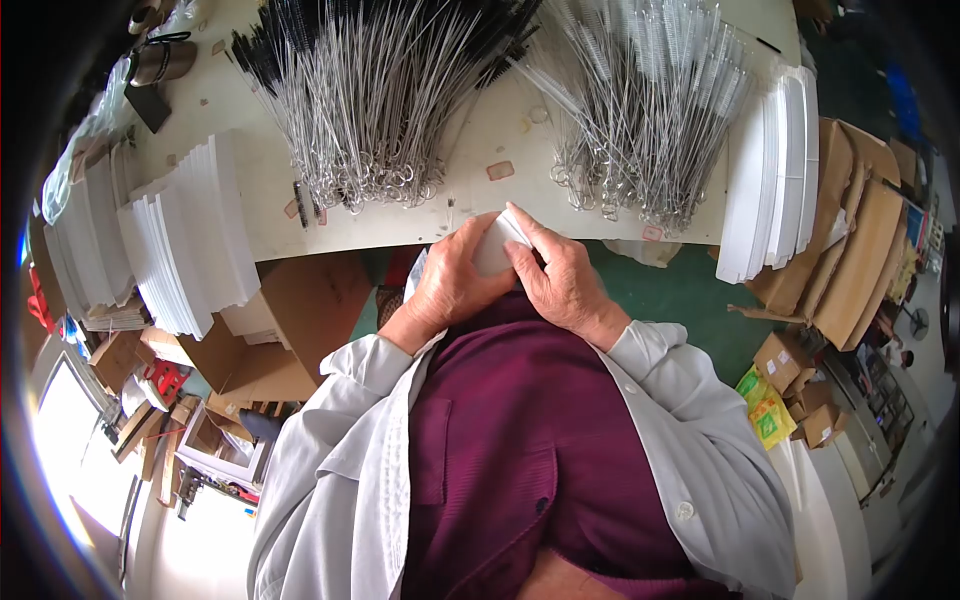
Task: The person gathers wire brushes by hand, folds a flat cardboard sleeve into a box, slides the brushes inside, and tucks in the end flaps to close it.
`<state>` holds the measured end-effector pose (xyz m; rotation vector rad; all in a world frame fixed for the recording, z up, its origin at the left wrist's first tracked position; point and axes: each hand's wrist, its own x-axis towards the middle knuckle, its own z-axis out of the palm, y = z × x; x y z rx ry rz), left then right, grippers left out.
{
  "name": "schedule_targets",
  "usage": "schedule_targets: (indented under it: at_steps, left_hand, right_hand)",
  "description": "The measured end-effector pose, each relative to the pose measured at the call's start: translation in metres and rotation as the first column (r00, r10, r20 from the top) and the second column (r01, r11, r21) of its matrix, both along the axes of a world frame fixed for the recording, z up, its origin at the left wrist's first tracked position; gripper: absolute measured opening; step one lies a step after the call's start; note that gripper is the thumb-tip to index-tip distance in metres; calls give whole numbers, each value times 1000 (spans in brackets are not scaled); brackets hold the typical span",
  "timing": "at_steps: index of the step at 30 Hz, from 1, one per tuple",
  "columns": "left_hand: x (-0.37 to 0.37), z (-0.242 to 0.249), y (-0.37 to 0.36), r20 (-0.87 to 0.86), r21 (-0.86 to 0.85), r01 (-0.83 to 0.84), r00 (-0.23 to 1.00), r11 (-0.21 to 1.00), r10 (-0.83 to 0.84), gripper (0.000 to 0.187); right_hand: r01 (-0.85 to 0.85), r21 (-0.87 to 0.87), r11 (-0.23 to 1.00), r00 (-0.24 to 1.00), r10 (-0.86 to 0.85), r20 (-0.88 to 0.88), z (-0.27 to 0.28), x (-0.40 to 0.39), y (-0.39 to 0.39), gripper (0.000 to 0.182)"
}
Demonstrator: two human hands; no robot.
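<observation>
A small white piece of folded card, perhaps a slim paper box point(492, 250), is held between both hands at the front edge of the table. My left hand point(452, 275) is wrapped round its left side and underside. With its index finger along the upper right edge and its thumb pressed on the face, my right hand point(565, 280) grips the other side. Beyond them lies a large heap of wire cleaning brushes with black bristles point(370, 100), their looped ends towards me. To its right is a second heap, with white bristles point(645, 110).
Stacks of flat white card stand on the table's left point(185, 240) and right point(770, 180). Below the left side is an open cardboard box point(300, 310). Folded brown cardboard point(850, 230) leans at the right. A small reddish label point(500, 171) lies on the table point(480, 220).
</observation>
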<state>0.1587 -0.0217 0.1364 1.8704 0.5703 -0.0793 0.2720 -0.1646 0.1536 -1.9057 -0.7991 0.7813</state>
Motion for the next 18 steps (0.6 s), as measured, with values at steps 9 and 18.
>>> schedule_targets:
  at_steps: [9, 18]
  left_hand:
    - [-2, 4, -4, 46, 17, -20, 999, 1000, 19, 60]
    - [-7, 0, -7, 33, 9, -47, 998, 999, 47, 60]
  right_hand:
    - [47, 7, 999, 985, -45, -167, 3, -2, 7, 47]
    - [76, 0, 997, 960, -73, -268, -1, -5, 5, 46]
